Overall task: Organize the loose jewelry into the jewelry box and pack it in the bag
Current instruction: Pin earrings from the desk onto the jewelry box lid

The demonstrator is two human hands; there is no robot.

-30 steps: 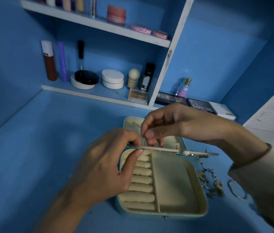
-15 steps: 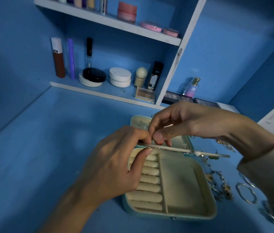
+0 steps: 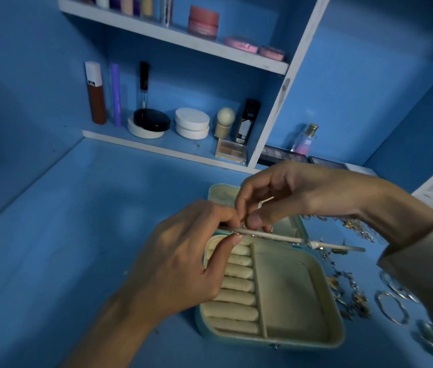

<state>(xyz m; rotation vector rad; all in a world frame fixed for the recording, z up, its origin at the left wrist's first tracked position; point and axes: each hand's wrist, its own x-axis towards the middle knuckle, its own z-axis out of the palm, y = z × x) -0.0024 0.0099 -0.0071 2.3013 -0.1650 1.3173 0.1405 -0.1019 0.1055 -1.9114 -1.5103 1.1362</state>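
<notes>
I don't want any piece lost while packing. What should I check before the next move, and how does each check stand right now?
1. Jewelry box open, flat on the table: ok.
2. Left hand pinches the box's middle flap: ok.
3. Right hand pinches the same flap; a piece between its fingertips: cannot tell.
4. Ring rolls bare, ready for rings: ok.
5. Loose jewelry stowed: not ok, it lies on the table right of the box.
6. Bag at hand: cannot tell, none in view.
</notes>
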